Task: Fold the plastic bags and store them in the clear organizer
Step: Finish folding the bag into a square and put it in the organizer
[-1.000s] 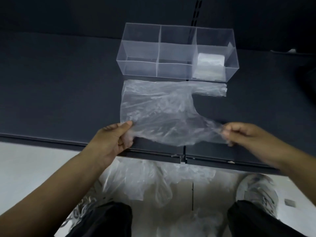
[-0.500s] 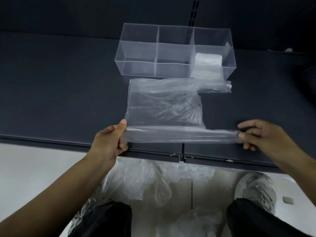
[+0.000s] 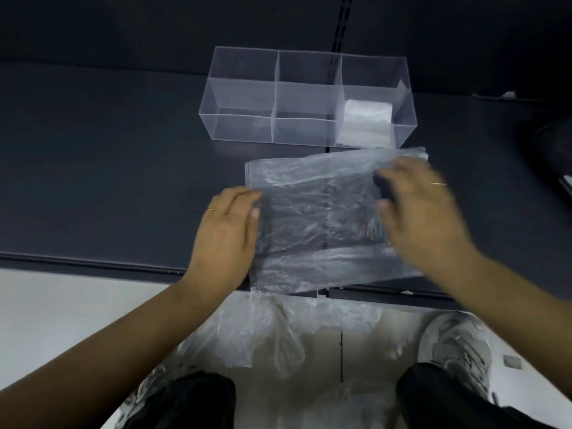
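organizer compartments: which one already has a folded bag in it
The right-end compartment of the clear organizer: a folded white bag sits inside it. The middle compartment and the left compartment show only clear walls.

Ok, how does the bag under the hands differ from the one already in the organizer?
The near bag lies spread wide and see-through under the left hand and right hand; the stored bag sits as a small, whitish, compact bundle in the right compartment of the clear organizer. Both are thin plastic.
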